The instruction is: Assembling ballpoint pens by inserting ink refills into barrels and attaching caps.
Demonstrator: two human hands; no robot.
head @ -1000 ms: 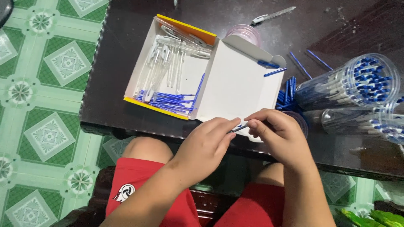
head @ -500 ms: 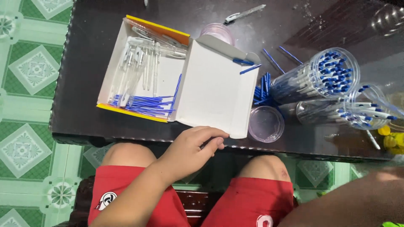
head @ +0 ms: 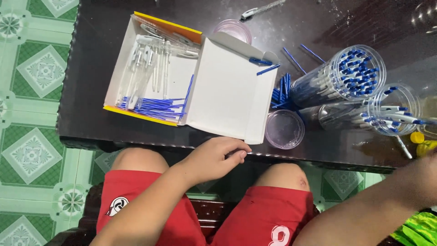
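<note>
Right hand gone; left hand (head: 214, 157) (curled) near box (head: 227, 91).

Dark glossy table (head: 91, 68) over a green-and-white patterned tile floor (head: 32, 155), soft overhead glare.

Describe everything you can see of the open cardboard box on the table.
The open cardboard box lies flat on the dark table, near its front edge. It looks like thin card, white inside with yellow outer edges. Its white lid flap is folded out to the right, carrying a few loose blue parts. The tray holds clear pen barrels toward the back and thin blue refills along the front. The left hand rests just below the flap; contact is unclear.
</note>
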